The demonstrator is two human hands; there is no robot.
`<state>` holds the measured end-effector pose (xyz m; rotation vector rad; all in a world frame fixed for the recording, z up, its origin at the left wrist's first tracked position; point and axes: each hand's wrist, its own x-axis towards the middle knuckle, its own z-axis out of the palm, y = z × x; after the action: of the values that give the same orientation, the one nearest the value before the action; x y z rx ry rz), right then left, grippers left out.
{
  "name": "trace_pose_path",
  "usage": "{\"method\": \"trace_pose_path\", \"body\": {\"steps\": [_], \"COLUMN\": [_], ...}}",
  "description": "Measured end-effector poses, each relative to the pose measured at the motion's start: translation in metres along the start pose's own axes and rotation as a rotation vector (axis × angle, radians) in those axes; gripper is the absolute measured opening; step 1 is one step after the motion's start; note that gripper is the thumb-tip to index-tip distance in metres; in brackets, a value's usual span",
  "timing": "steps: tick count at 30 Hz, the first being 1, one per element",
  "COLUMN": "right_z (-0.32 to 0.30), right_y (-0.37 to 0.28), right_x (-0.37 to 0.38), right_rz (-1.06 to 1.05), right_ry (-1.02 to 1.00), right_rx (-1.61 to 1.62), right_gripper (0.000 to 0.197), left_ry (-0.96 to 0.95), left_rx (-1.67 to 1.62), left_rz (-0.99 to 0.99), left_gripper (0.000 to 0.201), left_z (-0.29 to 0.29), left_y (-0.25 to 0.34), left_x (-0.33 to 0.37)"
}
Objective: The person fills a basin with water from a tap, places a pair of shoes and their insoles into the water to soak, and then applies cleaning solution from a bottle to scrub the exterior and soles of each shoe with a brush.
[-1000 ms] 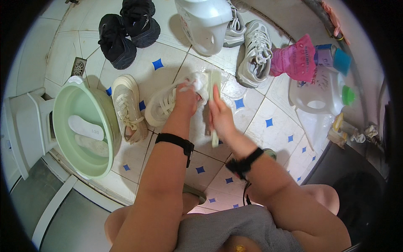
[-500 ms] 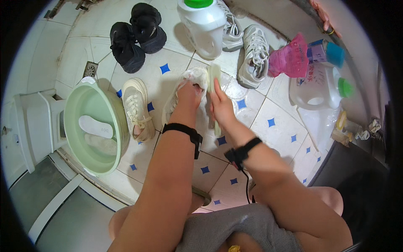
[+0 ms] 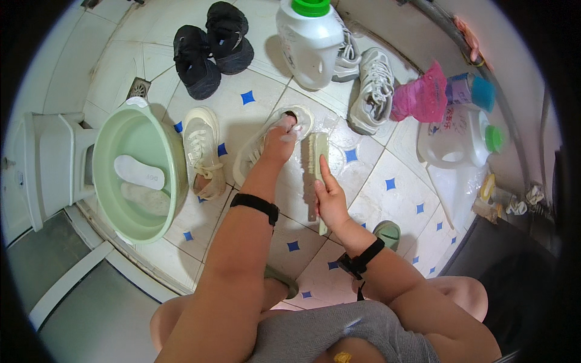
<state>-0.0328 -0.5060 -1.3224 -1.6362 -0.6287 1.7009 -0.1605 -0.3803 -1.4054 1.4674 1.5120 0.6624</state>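
Observation:
My left hand (image 3: 280, 140) is closed on a wet, sudsy white shoe (image 3: 247, 156) lying on the tiles, its fingers at the shoe's opening. Part of the shoe is hidden behind that hand and forearm. Just to the right, my right hand (image 3: 332, 202) grips a pale green scrub brush (image 3: 321, 150) with its forefinger stretched along the back. The bristles face left toward the shoe, with a gap between them. A matching white lace-up shoe (image 3: 200, 148) rests on the floor at the left.
A green basin (image 3: 104, 199) of water holds two insoles (image 3: 139, 172). Black shoes (image 3: 196, 66), a white jug (image 3: 310, 51) with a green lid and grey-white sneakers (image 3: 372, 91) stand at the back. A pink pouch (image 3: 420, 97) and a clear jug (image 3: 451, 139) are right.
The brush in my right hand has come away from the shoe, down and to the right. My left hand stays at the shoe's opening. The head view has shifted slightly.

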Motion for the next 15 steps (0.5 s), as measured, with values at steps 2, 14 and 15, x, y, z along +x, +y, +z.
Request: {"method": "trace_pose_path", "body": {"steps": [2,14,15], "right_z": [0.015,0.045,0.041], "right_y": [-0.002,0.0,-0.002], "right_x": [0.003,0.085,0.075], "right_rz": [0.014,-0.498,-0.495], "right_ry": [-0.065,-0.021,-0.029], "right_rx": [-0.082,-0.703,-0.714], "right_gripper": [0.053,0.046,0.046], "left_ry": [0.033,0.206,0.223], "left_rx": [-0.152,-1.37,-1.369], "left_rz": [-0.092,-0.601,-0.645], "left_gripper": [0.025,0.028,0.026], "left_z": [-0.005,-0.027,-0.026], "left_y": [-0.015,-0.016,-0.014], "left_x": [0.007,0.023,0.021]}}
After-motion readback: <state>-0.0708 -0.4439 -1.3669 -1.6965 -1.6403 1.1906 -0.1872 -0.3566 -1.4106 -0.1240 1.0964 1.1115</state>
